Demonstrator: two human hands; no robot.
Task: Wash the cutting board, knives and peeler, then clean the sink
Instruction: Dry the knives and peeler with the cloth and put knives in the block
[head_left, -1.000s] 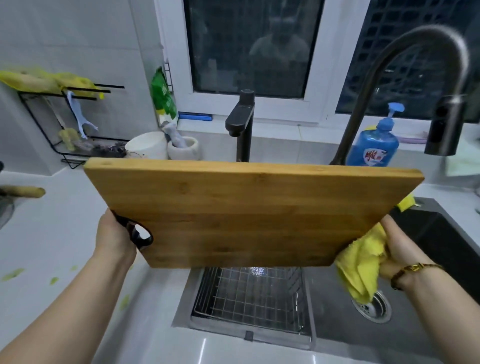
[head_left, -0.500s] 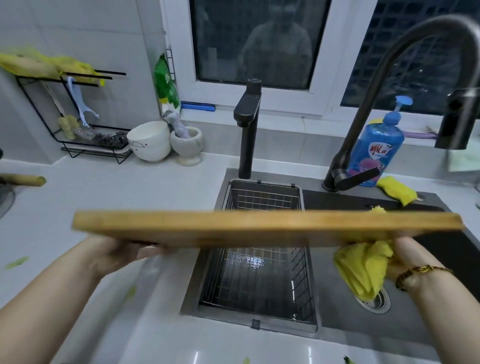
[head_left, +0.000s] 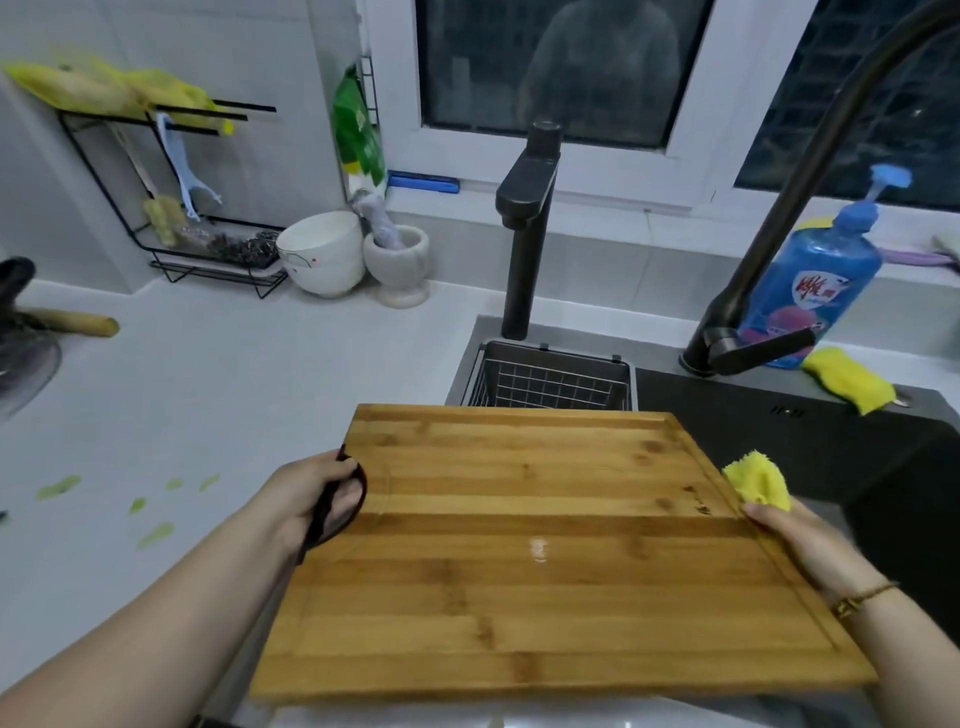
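- The cutting board (head_left: 545, 561) lies face up over the sink (head_left: 779, 410).
- The left hand (head_left: 306, 499) grips its black handle (head_left: 321, 519).
- The right hand (head_left: 800, 545) holds its right edge plus a yellow cloth (head_left: 758, 480).
- The soap bottle (head_left: 821, 280) label: writing unreadable.

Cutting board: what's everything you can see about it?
The cutting board is a rectangle of bamboo-looking strips, with a groove round its rim and a black loop handle on its left edge. It is held face up, tilted slightly, over the sink. A small wet glint shows mid-board, dark specks near the right edge. The left hand grips the loop; the right hand holds the right edge beside a yellow cloth.
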